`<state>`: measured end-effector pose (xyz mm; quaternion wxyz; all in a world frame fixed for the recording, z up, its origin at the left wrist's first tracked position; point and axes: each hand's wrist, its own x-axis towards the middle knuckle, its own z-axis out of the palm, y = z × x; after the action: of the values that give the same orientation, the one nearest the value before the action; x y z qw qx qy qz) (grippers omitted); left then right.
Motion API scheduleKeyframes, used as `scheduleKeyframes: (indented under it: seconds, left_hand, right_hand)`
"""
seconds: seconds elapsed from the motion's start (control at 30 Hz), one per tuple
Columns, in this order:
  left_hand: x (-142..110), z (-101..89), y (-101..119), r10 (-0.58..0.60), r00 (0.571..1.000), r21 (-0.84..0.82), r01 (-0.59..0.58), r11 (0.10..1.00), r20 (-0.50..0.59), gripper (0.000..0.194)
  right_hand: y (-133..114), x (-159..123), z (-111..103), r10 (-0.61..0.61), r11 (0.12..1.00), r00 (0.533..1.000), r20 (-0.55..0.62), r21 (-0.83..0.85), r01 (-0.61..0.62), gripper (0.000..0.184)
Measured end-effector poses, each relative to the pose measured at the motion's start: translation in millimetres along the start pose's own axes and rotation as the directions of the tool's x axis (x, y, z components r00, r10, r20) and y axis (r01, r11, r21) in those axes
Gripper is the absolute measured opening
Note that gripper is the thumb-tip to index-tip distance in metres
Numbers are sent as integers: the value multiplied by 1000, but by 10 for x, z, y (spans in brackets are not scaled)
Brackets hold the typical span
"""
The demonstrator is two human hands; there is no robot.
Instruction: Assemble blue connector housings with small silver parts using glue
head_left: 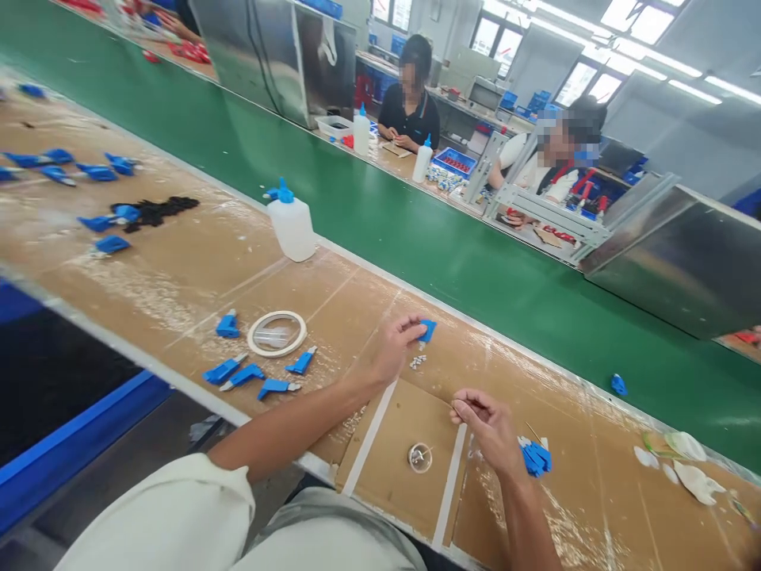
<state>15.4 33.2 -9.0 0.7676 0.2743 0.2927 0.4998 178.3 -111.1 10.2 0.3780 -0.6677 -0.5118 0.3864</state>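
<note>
My left hand [395,345] is closed in a pinch on a small blue plastic part [426,331] held just above the cardboard-covered bench [178,270]. Tiny white bits [418,362] lie right under it. My right hand [484,424] is curled shut around a thin stick whose tip points left. A small round clear dish [419,457] sits between my forearms. A heap of blue parts [537,457] lies just right of my right hand.
A white glue bottle with a blue cap [291,222], a tape ring [277,333] and several loose blue parts [250,373] lie to the left. A green conveyor belt [416,230] runs behind the bench. Two people sit across it. White scraps [690,468] lie at right.
</note>
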Motion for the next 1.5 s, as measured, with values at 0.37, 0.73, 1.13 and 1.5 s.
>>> scheduleKeyframes:
  seconds: [0.37, 0.73, 1.13, 1.5]
  left_hand:
    - [-269, 69, -91, -353, 873, -13, 379, 925, 336, 63]
    - [-397, 51, -149, -372, 835, 95, 366, 926, 405, 64]
    - [-443, 51, -86, -322, 796, 171, 272, 947, 512, 53]
    - [-446, 21, -126, -240, 800, 203, 151, 968, 550, 50]
  right_hand:
    - [-18, -291, 83, 44, 937, 964, -263, 346, 52, 29]
    - [-229, -425, 243, 13, 943, 889, -457, 302, 141, 21]
    - [-304, -373, 352, -49, 933, 878, -476, 292, 210, 11]
    - [-346, -397, 333, -89, 973, 862, -499, 143, 183, 10]
